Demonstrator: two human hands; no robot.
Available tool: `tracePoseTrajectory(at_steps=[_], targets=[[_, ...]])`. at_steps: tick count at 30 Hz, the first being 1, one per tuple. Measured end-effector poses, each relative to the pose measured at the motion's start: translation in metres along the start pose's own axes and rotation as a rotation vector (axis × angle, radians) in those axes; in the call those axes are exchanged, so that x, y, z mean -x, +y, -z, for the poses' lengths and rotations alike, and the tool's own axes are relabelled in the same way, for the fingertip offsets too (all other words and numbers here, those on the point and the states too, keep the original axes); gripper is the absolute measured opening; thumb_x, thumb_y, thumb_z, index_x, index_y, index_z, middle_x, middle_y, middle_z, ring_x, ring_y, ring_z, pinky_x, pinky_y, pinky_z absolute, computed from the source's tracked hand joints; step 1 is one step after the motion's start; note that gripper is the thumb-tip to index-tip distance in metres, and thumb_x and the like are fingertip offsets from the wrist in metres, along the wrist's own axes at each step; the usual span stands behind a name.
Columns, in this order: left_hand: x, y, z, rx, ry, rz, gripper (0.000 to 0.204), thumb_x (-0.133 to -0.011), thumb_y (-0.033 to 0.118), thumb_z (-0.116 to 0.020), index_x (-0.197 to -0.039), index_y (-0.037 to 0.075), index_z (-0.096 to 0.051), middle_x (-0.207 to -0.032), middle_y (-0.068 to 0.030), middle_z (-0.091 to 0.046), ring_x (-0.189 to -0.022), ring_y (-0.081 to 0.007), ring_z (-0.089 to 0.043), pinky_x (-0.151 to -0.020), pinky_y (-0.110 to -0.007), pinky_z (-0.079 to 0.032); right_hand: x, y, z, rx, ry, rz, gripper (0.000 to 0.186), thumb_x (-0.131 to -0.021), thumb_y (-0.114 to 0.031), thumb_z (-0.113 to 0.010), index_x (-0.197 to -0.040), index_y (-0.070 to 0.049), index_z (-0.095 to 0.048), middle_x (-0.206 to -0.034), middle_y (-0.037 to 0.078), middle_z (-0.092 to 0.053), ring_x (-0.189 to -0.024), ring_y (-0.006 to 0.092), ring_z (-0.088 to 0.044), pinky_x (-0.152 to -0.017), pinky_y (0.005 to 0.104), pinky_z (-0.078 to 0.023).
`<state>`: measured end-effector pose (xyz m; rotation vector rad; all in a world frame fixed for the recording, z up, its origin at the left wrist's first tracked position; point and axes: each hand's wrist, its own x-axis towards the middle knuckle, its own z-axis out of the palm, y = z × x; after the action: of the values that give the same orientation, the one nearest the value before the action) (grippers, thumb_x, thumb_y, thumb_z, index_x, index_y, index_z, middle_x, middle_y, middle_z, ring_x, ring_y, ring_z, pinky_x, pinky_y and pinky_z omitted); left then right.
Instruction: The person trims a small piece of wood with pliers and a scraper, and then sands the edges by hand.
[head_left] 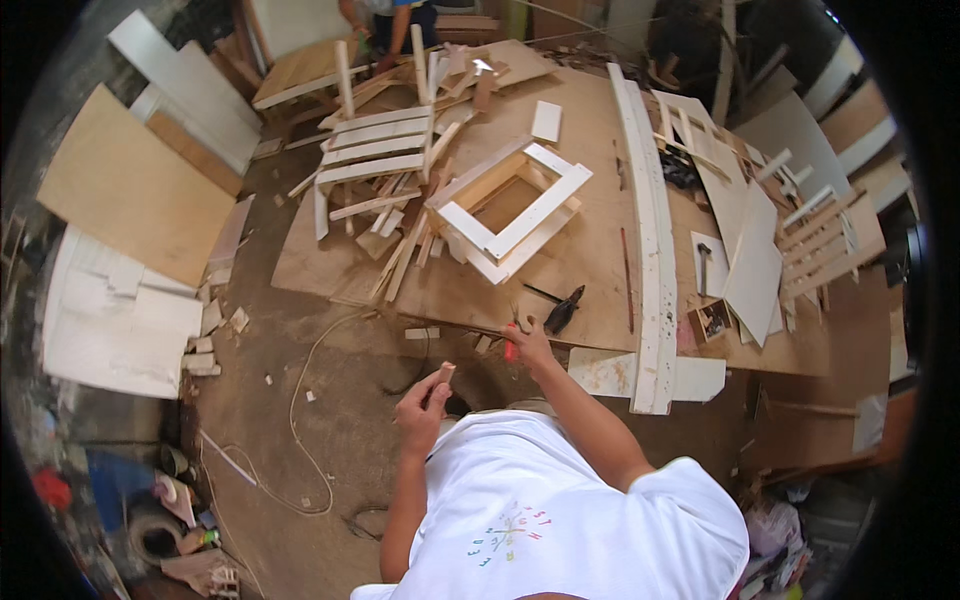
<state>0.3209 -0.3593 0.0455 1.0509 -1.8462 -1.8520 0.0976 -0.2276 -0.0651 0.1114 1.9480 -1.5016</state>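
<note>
My left hand (420, 407) is closed around a short, pale wooden piece (446, 372), held over the floor just off the table's near edge. In my right hand (533, 346) is a red-handled tool (511, 351) that looks like pliers; its metal end points away from me at the table edge. Just beyond that hand lies a black tool (565, 312) whose kind I cannot make out. A rectangular wooden frame (535, 230), box-like and partly white, sits farther back on the brown table (595, 265).
Scrap sticks (405, 250) and a slatted wooden piece (375, 150) crowd the table's left. A long white beam (652, 270) runs along the right, with a hammer (703, 268) beyond it. A cable (293, 410) snakes over the floor. Another person (400, 25) is at the back.
</note>
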Motion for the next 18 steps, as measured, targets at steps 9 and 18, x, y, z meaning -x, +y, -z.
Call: tracePoseTrajectory(at_steps=[9,18], targets=[[-0.035,-0.006,0.049,-0.143,-0.061,0.11,0.031,-0.101,0.02,-0.07,-0.127,0.003,-0.074,-0.087,-0.0019,-0.073,-0.064,-0.0061,-0.057,-0.057,-0.026,-0.048,-0.107,0.025,-0.049,0.267,0.673,-0.009,0.089,-0.079,-0.044,-0.087,-0.151,-0.009,-0.048,-0.133,0.026,-0.063,-0.127,0.0426,-0.057,-0.109,0.0477,-0.045],[-0.084,0.0,0.023,-0.194,-0.366,-0.008,0.031,-0.102,0.022,-0.07,-0.128,0.005,-0.074,-0.088,-0.0003,-0.071,-0.07,-0.0061,-0.059,-0.061,-0.024,-0.05,-0.09,0.049,0.004,0.156,0.854,0.403,0.035,-0.089,-0.015,-0.073,-0.122,-0.006,-0.071,-0.106,0.012,-0.074,-0.102,0.0258,-0.07,-0.091,0.0378,-0.055]])
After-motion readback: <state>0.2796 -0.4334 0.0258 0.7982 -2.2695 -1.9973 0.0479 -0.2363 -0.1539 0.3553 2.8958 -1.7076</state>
